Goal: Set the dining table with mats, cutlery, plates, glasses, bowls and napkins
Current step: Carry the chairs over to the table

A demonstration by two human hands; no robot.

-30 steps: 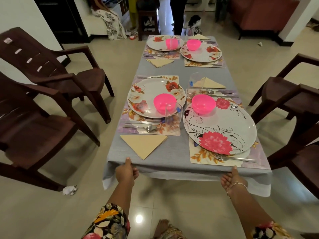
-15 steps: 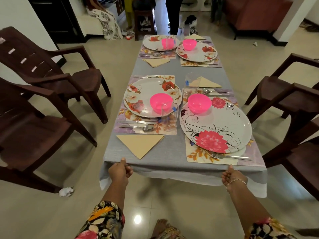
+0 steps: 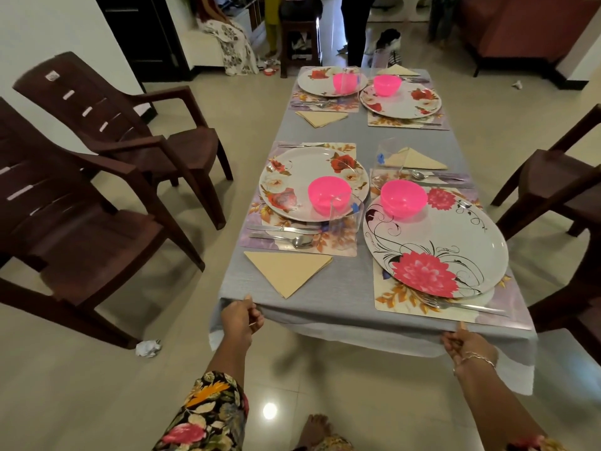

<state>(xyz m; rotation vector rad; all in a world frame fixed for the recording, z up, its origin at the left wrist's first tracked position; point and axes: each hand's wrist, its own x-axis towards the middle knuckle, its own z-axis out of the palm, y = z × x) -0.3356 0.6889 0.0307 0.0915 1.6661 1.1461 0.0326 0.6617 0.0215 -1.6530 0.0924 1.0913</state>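
My left hand (image 3: pixel 241 317) and right hand (image 3: pixel 465 341) each clench the near edge of the soft, slippery tablecloth (image 3: pixel 325 288), which covers the fully laid table, its fragile glasses (image 3: pixel 345 219) liable to tip.

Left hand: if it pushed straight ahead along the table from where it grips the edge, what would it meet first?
Probably the folded napkin, lying just beyond the left hand on the tablecloth. Past that come the spoon and knife on the mat, though depth is hard to judge.
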